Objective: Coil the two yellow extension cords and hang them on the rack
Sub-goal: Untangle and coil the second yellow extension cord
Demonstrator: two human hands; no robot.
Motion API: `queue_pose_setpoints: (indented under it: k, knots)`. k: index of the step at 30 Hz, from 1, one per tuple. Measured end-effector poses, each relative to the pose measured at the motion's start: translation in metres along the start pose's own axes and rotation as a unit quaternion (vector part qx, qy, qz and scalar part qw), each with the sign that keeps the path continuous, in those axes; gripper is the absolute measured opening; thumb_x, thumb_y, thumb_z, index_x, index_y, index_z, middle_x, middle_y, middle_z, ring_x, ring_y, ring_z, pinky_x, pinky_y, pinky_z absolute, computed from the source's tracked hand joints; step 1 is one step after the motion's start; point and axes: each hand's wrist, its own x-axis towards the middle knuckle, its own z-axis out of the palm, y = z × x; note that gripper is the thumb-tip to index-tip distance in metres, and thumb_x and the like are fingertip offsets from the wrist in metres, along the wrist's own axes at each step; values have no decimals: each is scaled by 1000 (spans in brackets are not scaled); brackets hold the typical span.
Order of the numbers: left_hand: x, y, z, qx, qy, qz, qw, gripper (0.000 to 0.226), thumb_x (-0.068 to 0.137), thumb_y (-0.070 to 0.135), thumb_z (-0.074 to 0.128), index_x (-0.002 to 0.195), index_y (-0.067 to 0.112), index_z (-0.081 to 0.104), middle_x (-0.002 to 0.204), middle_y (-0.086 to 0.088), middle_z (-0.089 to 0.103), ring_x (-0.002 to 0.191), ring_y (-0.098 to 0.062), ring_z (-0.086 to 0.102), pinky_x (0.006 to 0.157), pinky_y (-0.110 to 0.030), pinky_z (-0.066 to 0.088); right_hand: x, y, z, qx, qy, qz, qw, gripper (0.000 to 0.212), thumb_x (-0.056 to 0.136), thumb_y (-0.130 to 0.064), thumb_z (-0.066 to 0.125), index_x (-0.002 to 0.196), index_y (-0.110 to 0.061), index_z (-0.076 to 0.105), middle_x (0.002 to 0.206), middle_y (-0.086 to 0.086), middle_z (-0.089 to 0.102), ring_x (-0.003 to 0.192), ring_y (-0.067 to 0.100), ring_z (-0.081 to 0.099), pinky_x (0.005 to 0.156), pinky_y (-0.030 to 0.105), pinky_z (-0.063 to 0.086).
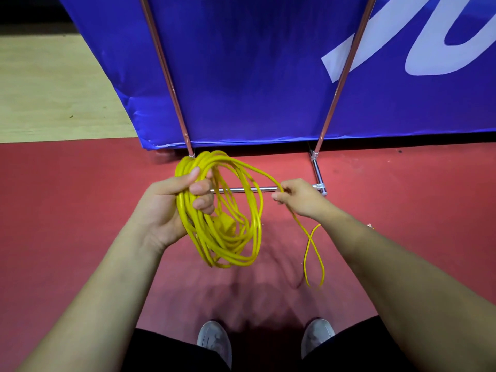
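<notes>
Head view: yellow extension cord (212, 245) part-coiled above red floor (80, 210), just before rack (318, 171).
Left hand (171, 205) grips the coil bundle; right hand (300, 200) pinches the loose strand, tail loop hanging below.

Person w/ bare forearms (112, 277), black legwear (171, 353) & grey sneakers (214, 340).

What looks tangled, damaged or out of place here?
Nothing looks damaged. The yellow extension cord coil in the left hand has uneven loops, and the cord's loose tail below the right hand crosses itself in a twist.
</notes>
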Motion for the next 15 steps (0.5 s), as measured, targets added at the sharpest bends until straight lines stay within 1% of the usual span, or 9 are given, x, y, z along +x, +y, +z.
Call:
queue_pose_setpoints:
  k: [2,3,5,7,9,10,12,13,15]
  knots:
    - [0,6,-4,-68,-51,19,996,16,91,19,58,98,4,58,67,2,54,56,-13,52,59,-26,46,-1,20,9,-38,-21,75,996,24,89,-17,67,67,-10,60,60,4,49,51,9,39,49,23,30]
    - [1,8,-5,-75,-44,38,995,18,91,19,58,100,5,59,69,2,55,58,-12,53,60,-25,46,-2,28,13,-24,-28,117,992,25,89,-16,67,66,-11,57,60,5,49,51,10,40,49,24,30]
    - [4,8,-5,-29,18,82,996,25,83,22,65,102,6,64,69,5,54,57,-9,52,58,-22,46,-8,31,21,111,-38,163,980,19,91,-9,64,75,-11,54,64,8,56,50,11,50,49,22,39]
    - [8,6,-3,24,63,93,993,38,75,27,70,107,6,65,69,6,53,57,-8,51,57,-20,45,-11,19,24,200,-52,158,966,14,93,-6,61,86,-10,49,66,12,60,49,16,55,45,21,44]
    - [13,4,-7,66,87,76,991,47,72,30,75,110,7,62,72,6,54,59,-9,52,59,-21,46,-9,2,23,134,-61,138,979,17,93,-10,62,87,-13,46,60,7,60,43,16,47,40,18,35]
    - [14,3,-9,82,95,68,990,48,71,30,77,110,7,61,74,5,55,61,-10,53,60,-22,47,-10,-8,20,50,-73,114,989,16,92,-13,63,85,-13,49,58,4,58,43,15,45,40,17,32]
    - [14,3,-11,109,115,67,985,41,72,26,77,105,8,61,76,3,56,63,-12,56,60,-24,49,-15,-30,8,-98,-135,58,984,12,89,-15,67,81,-9,61,55,0,56,48,13,47,47,20,35]
    - [13,2,-11,124,128,68,982,33,74,23,75,100,8,60,75,1,58,65,-13,60,61,-25,52,-20,-42,0,-129,-183,37,974,11,88,-15,67,82,-6,66,55,0,55,50,14,47,52,22,37]
    - [9,0,-9,147,162,53,974,18,78,18,64,90,6,58,78,-6,67,75,-21,70,67,-29,58,-33,-70,-14,-105,-281,12,954,9,86,-14,68,83,-6,71,54,2,53,53,16,44,54,26,35]
